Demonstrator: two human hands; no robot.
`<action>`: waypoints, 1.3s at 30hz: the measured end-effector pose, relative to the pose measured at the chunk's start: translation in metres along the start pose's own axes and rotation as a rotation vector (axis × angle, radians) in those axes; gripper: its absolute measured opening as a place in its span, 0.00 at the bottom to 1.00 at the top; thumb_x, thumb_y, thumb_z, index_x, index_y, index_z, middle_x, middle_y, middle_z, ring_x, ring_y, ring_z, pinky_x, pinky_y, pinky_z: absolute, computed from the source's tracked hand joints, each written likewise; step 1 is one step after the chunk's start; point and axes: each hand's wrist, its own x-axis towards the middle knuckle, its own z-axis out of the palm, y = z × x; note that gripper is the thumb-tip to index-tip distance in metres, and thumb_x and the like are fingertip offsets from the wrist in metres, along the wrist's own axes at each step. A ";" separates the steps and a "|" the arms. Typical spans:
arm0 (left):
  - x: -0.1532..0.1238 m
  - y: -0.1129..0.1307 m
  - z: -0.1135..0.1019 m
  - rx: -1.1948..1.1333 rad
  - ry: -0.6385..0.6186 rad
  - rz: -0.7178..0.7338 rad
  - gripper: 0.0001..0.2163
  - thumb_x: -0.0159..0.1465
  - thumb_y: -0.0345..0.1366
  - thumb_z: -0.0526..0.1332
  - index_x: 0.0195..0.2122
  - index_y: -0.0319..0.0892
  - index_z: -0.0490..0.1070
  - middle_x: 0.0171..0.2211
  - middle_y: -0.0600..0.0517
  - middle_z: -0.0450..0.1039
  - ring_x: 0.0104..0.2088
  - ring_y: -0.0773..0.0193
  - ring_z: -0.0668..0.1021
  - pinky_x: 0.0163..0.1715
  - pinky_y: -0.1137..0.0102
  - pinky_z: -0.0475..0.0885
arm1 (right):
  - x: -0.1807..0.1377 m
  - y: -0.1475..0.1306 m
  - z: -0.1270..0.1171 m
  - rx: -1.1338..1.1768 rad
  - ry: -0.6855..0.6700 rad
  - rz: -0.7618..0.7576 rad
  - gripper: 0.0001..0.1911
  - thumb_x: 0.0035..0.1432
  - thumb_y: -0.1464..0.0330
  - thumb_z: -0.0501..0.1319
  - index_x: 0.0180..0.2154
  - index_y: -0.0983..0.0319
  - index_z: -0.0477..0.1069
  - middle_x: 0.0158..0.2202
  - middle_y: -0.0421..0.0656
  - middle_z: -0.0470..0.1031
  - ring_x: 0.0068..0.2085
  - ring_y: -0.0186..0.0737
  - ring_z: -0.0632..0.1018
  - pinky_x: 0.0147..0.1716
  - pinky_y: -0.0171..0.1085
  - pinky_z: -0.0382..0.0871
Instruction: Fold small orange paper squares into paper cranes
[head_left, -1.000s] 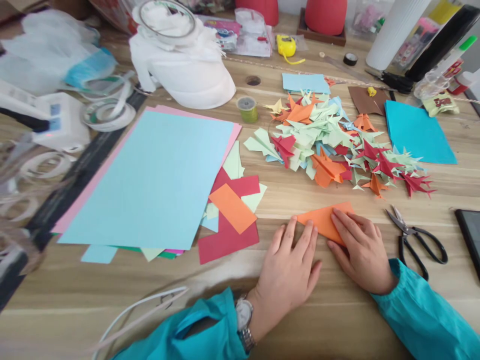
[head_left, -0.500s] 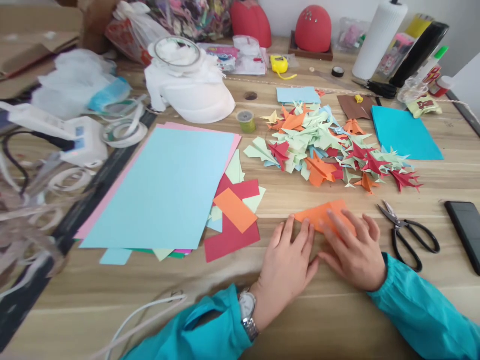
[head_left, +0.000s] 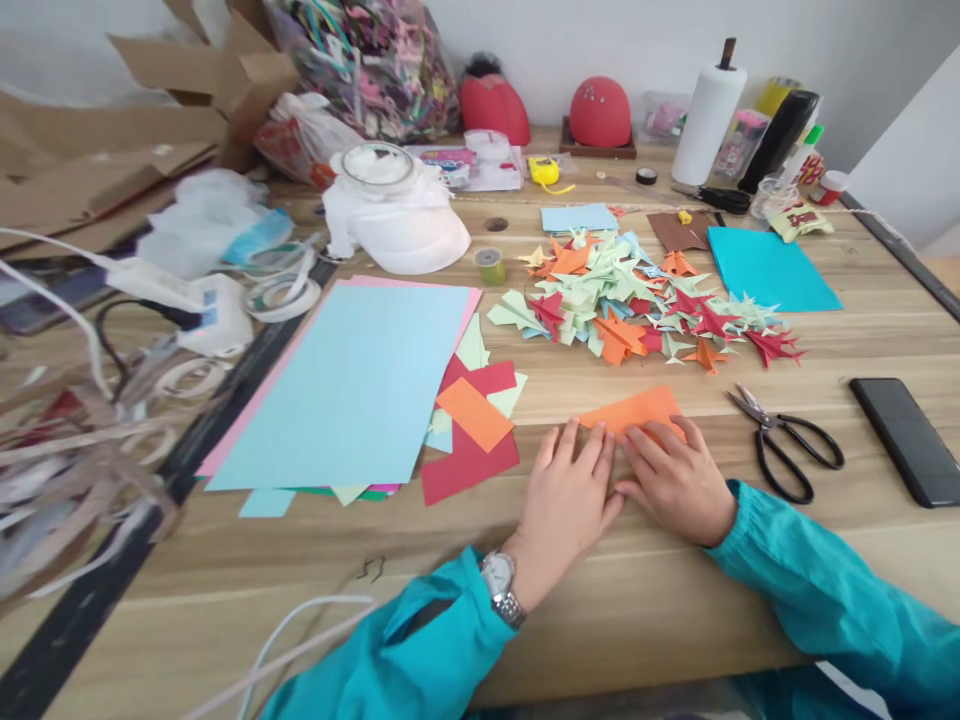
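Note:
An orange sheet of paper (head_left: 634, 408) lies flat on the wooden table, its near edge under my fingers. My left hand (head_left: 566, 500) presses down with fingers stretched out, the tips on the sheet's left end. Over its right side rests my right hand (head_left: 675, 480), fingers spread and touching the paper. The thumbs come close together below the sheet. Behind it is a heap of folded paper planes (head_left: 622, 295) in pale green, orange, red and blue. Black-handled scissors (head_left: 784, 440) lie open to the right of my right hand.
To the left lies a stack of coloured sheets (head_left: 345, 380), with an orange strip (head_left: 475, 413) and red paper (head_left: 472, 465) beside it. A phone (head_left: 907, 440) is at the right. Turquoise paper (head_left: 772, 270), a tape measure (head_left: 544, 172) and a white bundle (head_left: 397, 220) stand farther back.
The view has tilted up and shifted, so the scene sits differently in the picture. My right hand has slid toward the near edge of the orange paper, leaving more of it visible.

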 end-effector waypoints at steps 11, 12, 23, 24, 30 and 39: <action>-0.002 -0.003 0.002 -0.058 0.111 -0.031 0.24 0.62 0.46 0.51 0.54 0.35 0.63 0.54 0.40 0.65 0.56 0.51 0.65 0.57 0.54 0.56 | -0.028 0.022 -0.004 0.001 0.156 -0.040 0.09 0.58 0.68 0.57 0.31 0.64 0.74 0.36 0.44 0.77 0.38 0.41 0.72 0.48 0.47 0.61; -0.002 -0.003 0.002 -0.059 0.118 -0.042 0.24 0.62 0.45 0.51 0.54 0.34 0.63 0.54 0.39 0.65 0.55 0.52 0.66 0.57 0.54 0.57 | -0.031 0.022 -0.004 0.000 0.154 -0.048 0.09 0.58 0.69 0.56 0.32 0.64 0.74 0.36 0.44 0.77 0.38 0.40 0.72 0.47 0.46 0.62; 0.003 0.000 0.009 -0.002 0.163 -0.129 0.24 0.63 0.43 0.51 0.53 0.27 0.64 0.53 0.35 0.65 0.55 0.50 0.66 0.56 0.56 0.60 | -0.034 0.022 -0.007 0.065 0.181 -0.143 0.09 0.58 0.70 0.57 0.29 0.66 0.74 0.32 0.46 0.76 0.35 0.39 0.72 0.44 0.43 0.66; 0.004 -0.001 0.010 -0.002 0.164 -0.135 0.24 0.63 0.43 0.51 0.53 0.27 0.64 0.53 0.35 0.65 0.55 0.50 0.67 0.56 0.56 0.61 | -0.033 0.021 -0.008 0.075 0.181 -0.152 0.09 0.57 0.70 0.57 0.29 0.66 0.74 0.32 0.46 0.76 0.35 0.39 0.72 0.44 0.43 0.65; 0.008 -0.008 0.009 0.021 0.195 -0.164 0.23 0.63 0.44 0.51 0.51 0.28 0.64 0.52 0.35 0.66 0.53 0.49 0.68 0.53 0.57 0.64 | -0.031 0.023 -0.010 0.103 0.125 -0.148 0.10 0.58 0.68 0.58 0.27 0.65 0.73 0.32 0.45 0.75 0.35 0.39 0.71 0.44 0.43 0.63; 0.019 -0.021 0.003 0.106 0.190 0.065 0.13 0.65 0.32 0.50 0.47 0.35 0.68 0.51 0.40 0.67 0.52 0.53 0.68 0.49 0.58 0.67 | -0.030 0.023 -0.010 0.163 0.125 -0.108 0.11 0.59 0.71 0.56 0.27 0.64 0.72 0.29 0.45 0.74 0.34 0.38 0.71 0.40 0.40 0.62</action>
